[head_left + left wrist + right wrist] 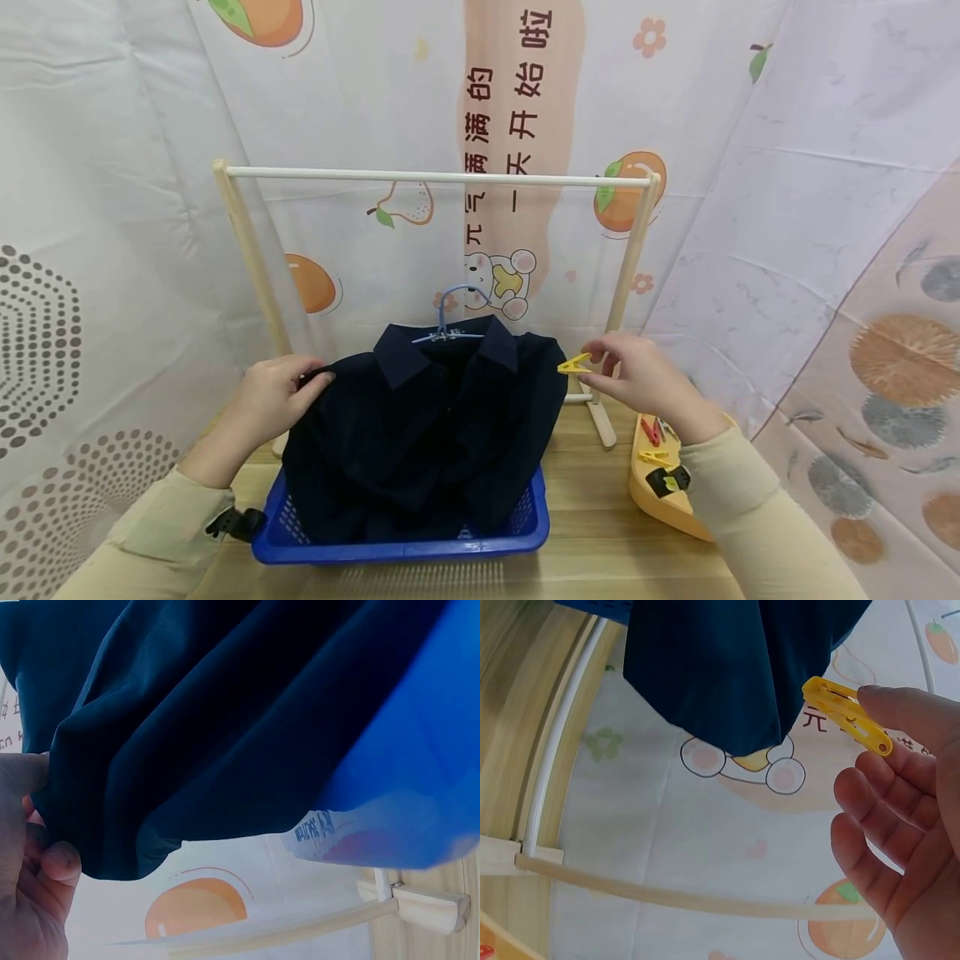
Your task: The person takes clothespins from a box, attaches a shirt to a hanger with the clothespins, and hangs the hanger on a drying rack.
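Note:
A dark navy collared shirt (420, 442) is draped over a blue basket (405, 550), with a light-blue hanger (442, 312) inside its collar and the hook sticking up. My left hand (281, 392) pinches the shirt's shoulder on the left; in the left wrist view the fabric hangs in folds from the thumb and fingers (60, 862). On the other side, my right hand (630, 371) holds a yellow clothespin (574, 364) between thumb and fingers, its tip right beside the shirt's right shoulder. The right wrist view shows this clothespin (847, 712) close to the dark fabric.
Behind the basket stands a wooden rack with a white top rail (442, 176). At the right, an orange-yellow tray (667, 517) contains red and yellow clothespins (655, 458), partly under my right forearm. Printed curtains (360, 83) surround the wooden table (585, 533).

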A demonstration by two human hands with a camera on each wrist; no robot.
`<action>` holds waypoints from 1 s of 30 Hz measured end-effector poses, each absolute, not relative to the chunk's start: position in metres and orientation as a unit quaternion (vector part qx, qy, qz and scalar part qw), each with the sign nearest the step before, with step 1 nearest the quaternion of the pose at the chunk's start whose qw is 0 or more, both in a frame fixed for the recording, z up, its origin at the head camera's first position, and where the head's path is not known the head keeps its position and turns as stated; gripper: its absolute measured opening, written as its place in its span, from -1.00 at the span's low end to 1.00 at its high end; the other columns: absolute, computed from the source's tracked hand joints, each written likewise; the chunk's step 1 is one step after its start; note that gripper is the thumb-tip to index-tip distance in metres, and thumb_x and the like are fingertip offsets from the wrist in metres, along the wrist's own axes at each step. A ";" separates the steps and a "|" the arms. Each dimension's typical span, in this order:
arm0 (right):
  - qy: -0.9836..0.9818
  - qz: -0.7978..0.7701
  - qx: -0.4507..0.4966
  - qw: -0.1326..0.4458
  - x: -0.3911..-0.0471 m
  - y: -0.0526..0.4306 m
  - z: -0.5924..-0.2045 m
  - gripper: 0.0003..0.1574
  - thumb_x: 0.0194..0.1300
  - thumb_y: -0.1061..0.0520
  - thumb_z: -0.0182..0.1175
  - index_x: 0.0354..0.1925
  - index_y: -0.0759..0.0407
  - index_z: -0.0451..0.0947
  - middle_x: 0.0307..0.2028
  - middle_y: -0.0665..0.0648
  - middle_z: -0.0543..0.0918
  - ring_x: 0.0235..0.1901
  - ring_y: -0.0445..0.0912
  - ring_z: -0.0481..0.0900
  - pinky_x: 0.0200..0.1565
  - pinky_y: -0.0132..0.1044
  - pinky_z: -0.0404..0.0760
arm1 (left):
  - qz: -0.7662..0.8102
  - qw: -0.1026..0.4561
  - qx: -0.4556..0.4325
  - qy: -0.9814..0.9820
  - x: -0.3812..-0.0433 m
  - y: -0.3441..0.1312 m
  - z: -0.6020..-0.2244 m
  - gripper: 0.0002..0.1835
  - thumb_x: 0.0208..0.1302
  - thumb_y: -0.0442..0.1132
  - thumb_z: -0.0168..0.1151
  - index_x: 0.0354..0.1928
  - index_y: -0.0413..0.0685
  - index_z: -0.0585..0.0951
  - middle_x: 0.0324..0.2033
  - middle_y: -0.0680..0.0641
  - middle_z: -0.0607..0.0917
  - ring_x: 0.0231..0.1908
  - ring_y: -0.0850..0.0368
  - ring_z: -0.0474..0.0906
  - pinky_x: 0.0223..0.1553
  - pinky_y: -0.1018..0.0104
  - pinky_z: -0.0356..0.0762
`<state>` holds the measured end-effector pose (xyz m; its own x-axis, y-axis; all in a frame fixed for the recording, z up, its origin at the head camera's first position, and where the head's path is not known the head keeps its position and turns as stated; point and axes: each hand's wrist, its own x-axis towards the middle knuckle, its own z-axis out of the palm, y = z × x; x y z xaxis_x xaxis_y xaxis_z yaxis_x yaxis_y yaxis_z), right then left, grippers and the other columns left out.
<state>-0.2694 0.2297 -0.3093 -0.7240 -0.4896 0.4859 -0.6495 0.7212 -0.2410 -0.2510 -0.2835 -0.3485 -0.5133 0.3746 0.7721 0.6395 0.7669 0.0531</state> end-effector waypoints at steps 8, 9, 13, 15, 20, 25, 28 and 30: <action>-0.895 0.208 0.338 0.205 -0.268 0.216 -0.308 -0.65 0.18 0.15 0.52 -0.07 0.17 0.67 -0.29 0.02 0.64 -0.38 -0.15 0.61 -0.39 -0.28 0.61 | -0.168 0.389 -0.295 -0.856 -0.250 -0.282 -0.346 -0.86 0.11 -0.40 0.48 -0.36 -0.04 0.70 -0.54 0.07 0.62 -0.62 0.30 0.37 -0.56 0.24 0.38; -0.893 0.209 0.341 0.206 -0.268 0.214 -0.308 -0.64 0.18 0.15 0.53 -0.07 0.17 0.67 -0.28 0.02 0.64 -0.38 -0.16 0.60 -0.41 -0.30 0.60 | -0.167 0.389 -0.295 -0.857 -0.250 -0.282 -0.346 -0.86 0.11 -0.40 0.48 -0.36 -0.04 0.70 -0.54 0.07 0.62 -0.62 0.29 0.37 -0.56 0.24 0.38; -0.883 0.213 0.358 0.215 -0.267 0.208 -0.308 -0.63 0.19 0.15 0.52 -0.05 0.18 0.67 -0.26 0.03 0.63 -0.38 -0.17 0.60 -0.47 -0.34 0.58 | -0.167 0.388 -0.296 -0.857 -0.250 -0.282 -0.346 -0.86 0.11 -0.40 0.47 -0.35 -0.04 0.70 -0.54 0.07 0.61 -0.62 0.31 0.35 -0.57 0.25 0.37; -0.878 0.215 0.366 0.221 -0.267 0.205 -0.308 -0.62 0.18 0.16 0.52 -0.06 0.19 0.66 -0.25 0.05 0.63 -0.38 -0.17 0.61 -0.48 -0.36 0.58 | -0.167 0.388 -0.296 -0.857 -0.250 -0.283 -0.346 -0.86 0.11 -0.40 0.47 -0.36 -0.03 0.69 -0.56 0.09 0.60 -0.63 0.31 0.34 -0.57 0.25 0.36; -0.869 0.222 0.379 0.226 -0.266 0.200 -0.308 -0.63 0.19 0.16 0.52 -0.06 0.19 0.66 -0.22 0.06 0.63 -0.36 -0.16 0.63 -0.47 -0.36 0.58 | -0.166 0.389 -0.296 -0.856 -0.250 -0.282 -0.345 -0.85 0.10 -0.39 0.47 -0.38 -0.01 0.68 -0.58 0.12 0.57 -0.63 0.32 0.32 -0.57 0.25 0.35; -0.872 0.222 0.378 0.219 -0.263 0.193 -0.305 -0.62 0.20 0.13 0.51 -0.04 0.18 0.66 -0.23 0.08 0.64 -0.34 -0.10 0.63 -0.45 -0.34 0.59 | -0.163 0.389 -0.296 -0.857 -0.250 -0.281 -0.344 -0.85 0.11 -0.39 0.47 -0.37 -0.01 0.69 -0.57 0.12 0.58 -0.63 0.31 0.33 -0.56 0.24 0.36; -0.877 0.213 0.372 0.217 -0.262 0.189 -0.302 -0.61 0.21 0.10 0.51 -0.03 0.16 0.66 -0.23 0.05 0.64 -0.34 -0.13 0.61 -0.44 -0.34 0.58 | -0.163 0.384 -0.294 -0.860 -0.249 -0.281 -0.344 -0.85 0.12 -0.39 0.48 -0.36 0.00 0.69 -0.57 0.14 0.55 -0.63 0.33 0.31 -0.56 0.26 0.34; -0.878 0.207 0.372 0.219 -0.262 0.187 -0.301 -0.61 0.21 0.08 0.51 -0.03 0.15 0.66 -0.21 0.04 0.66 -0.34 -0.16 0.60 -0.44 -0.34 0.58 | -0.164 0.383 -0.293 -0.860 -0.249 -0.281 -0.344 -0.85 0.12 -0.39 0.48 -0.36 0.01 0.69 -0.58 0.16 0.54 -0.63 0.33 0.30 -0.56 0.26 0.34</action>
<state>-0.2621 0.1867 -0.3013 -0.6266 -0.5632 0.5386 -0.7446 0.6367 -0.2005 -0.2493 -0.2808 -0.3437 -0.5342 0.3788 0.7558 0.6299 0.7746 0.0569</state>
